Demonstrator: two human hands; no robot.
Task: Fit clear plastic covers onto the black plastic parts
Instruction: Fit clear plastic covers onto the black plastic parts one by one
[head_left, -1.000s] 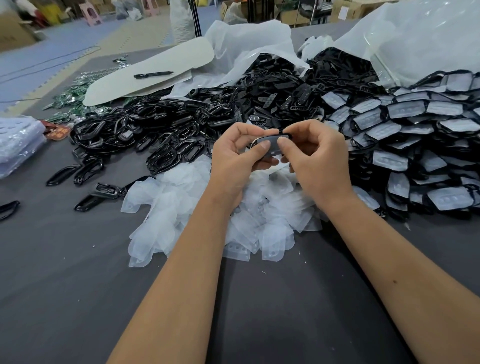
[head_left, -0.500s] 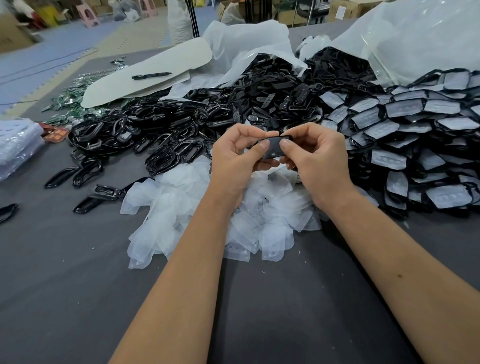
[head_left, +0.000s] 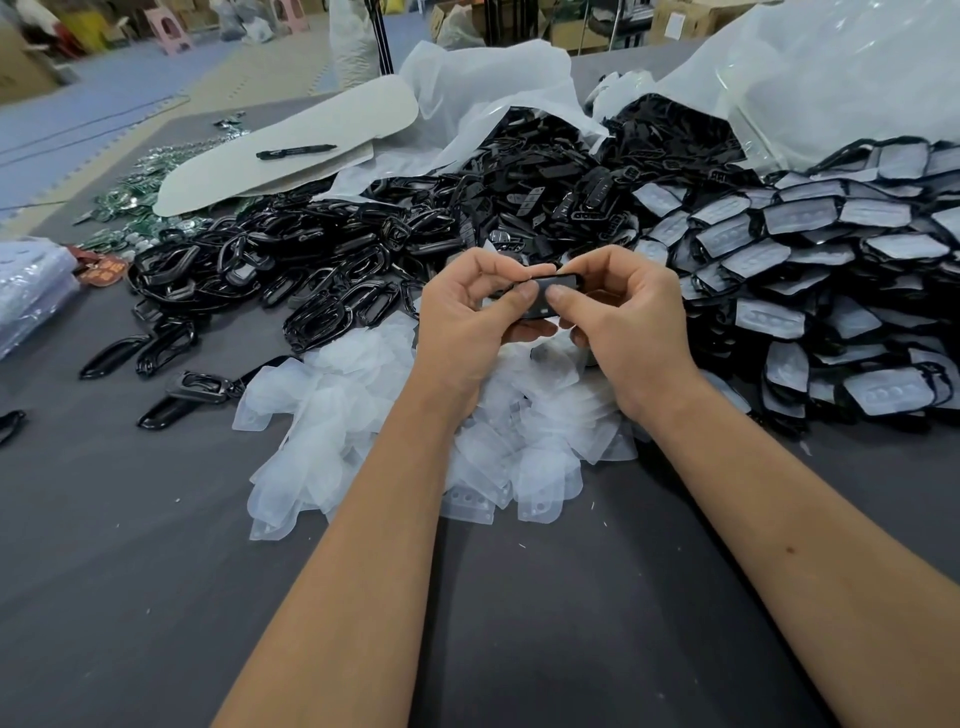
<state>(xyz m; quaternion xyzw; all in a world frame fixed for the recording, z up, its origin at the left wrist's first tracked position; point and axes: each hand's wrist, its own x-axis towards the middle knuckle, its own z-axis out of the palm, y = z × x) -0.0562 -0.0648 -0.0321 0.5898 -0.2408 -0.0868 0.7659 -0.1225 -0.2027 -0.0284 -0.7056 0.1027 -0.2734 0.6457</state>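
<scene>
Both hands are busy with 1 piece above the counter (head_left: 156, 597): the left hand (head_left: 467, 322) and the right hand (head_left: 623, 322) pinch a black plastic part (head_left: 555, 291) between thumbs and curled fingers, and a clear cover seems to lie on its top face, though I cannot tell if it is fully seated. On the right side lies a big heap of finished parts (head_left: 810, 270), black pieces with a pale cover already on them, so a large share of the work looks done. Much is left, however. Beyond the hands, a wide pile of bare black parts (head_left: 322, 270) spreads over the counter, and more spill from the white bags (head_left: 493, 88) at the far side. Directly under the hands lies the pile of loose clear covers (head_left: 363, 415), waiting to be used. In my judgement the task is somewhere in the middle, with the present piece nearly ready to go to the finished heap.
</scene>
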